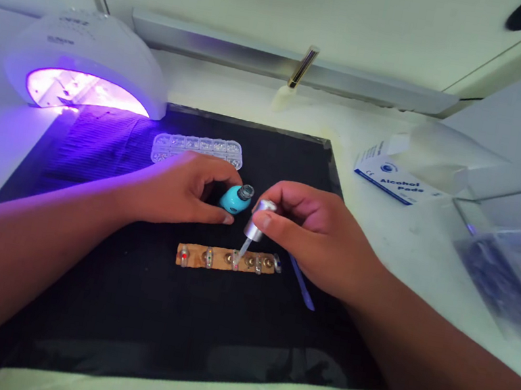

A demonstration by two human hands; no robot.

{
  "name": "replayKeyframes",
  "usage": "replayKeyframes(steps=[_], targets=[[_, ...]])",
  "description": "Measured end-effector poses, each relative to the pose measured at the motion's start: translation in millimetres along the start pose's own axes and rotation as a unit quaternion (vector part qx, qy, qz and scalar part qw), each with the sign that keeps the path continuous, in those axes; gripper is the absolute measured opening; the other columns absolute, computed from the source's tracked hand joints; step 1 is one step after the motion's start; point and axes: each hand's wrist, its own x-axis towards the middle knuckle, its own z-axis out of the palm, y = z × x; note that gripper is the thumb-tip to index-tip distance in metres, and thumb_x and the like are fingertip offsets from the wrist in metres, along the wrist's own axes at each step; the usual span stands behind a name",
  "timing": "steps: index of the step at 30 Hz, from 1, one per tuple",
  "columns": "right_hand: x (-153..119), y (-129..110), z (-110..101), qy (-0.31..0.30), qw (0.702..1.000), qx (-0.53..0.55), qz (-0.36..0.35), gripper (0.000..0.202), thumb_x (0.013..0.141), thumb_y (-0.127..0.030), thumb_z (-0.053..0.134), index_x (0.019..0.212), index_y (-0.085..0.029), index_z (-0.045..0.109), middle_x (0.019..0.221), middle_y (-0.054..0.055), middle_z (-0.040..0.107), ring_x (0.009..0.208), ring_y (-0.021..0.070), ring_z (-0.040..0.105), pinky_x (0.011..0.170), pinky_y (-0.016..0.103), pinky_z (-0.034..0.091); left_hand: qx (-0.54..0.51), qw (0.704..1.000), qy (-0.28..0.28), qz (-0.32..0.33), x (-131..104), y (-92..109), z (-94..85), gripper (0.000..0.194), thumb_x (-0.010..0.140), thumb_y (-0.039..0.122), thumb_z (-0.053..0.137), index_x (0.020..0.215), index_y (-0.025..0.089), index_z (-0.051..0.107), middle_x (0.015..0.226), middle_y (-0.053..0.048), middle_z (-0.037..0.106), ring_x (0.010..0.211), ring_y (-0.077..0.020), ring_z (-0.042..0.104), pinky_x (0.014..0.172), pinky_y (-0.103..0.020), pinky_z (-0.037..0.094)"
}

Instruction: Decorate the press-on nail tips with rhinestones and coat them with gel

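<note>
My left hand (186,189) is closed around a turquoise nail polish bottle (234,200), which is uncapped and tilted toward the right. Between the thumb and fingers of my right hand (315,227) is the silver cap of a nail polish brush (256,224). Its bristles point down and appear to touch one of the small decorated pieces on a tan strip (195,256). Several such pieces, perhaps nail tips, with colored stones and round metal-looking mounts, sit along the strip. A purple stick (301,283) lies partly beneath my right hand.
A lit white UV nail lamp (99,55) stands at the back left. Behind my left hand is a clear compartment case (199,145). A gold-and-dark tube (304,68) stands at the back, and an alcohol pads box (394,174) lies right of the black mat (121,311).
</note>
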Motion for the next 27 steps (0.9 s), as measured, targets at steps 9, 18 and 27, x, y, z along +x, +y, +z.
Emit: replayKeyframes(steps=[9,18,27], targets=[[6.3,2.0,3.3,0.054,0.998,-0.029,-0.004,0.021,0.079,-0.036,0.064,0.07,-0.017,0.062,0.06,-0.003,0.055,0.056,0.0093,0.046,0.053,0.022,0.034,-0.001,1.0,0.007,0.009,0.7,-1.6,1.0,0.019,0.075,0.024,0.074,0.091,0.016,0.068,0.066,0.006,0.055,0.056,-0.0068,0.048,0.051,-0.02,0.036],[4.5,0.7,-0.2,0.04,0.999,0.01,-0.004,0.023,0.079,-0.038,0.065,0.069,-0.017,0.061,0.061,-0.002,0.057,0.055,0.0102,0.046,0.052,0.024,0.034,-0.003,1.0,0.002,0.004,0.4,-1.4,0.6,0.02,0.075,0.027,0.073,0.092,0.016,0.068,0.065,0.006,0.055,0.056,-0.0071,0.047,0.05,-0.02,0.035],[2.2,6.5,1.2,-0.037,0.998,0.043,-0.003,0.015,0.077,-0.032,0.065,0.073,-0.018,0.061,0.061,-0.002,0.06,0.053,0.0105,0.051,0.049,0.023,0.037,0.008,1.0,0.007,0.009,-0.4,-4.3,0.8,0.021,0.076,0.028,0.073,0.093,0.016,0.067,0.075,0.003,0.061,0.063,-0.0094,0.052,0.056,-0.023,0.039]])
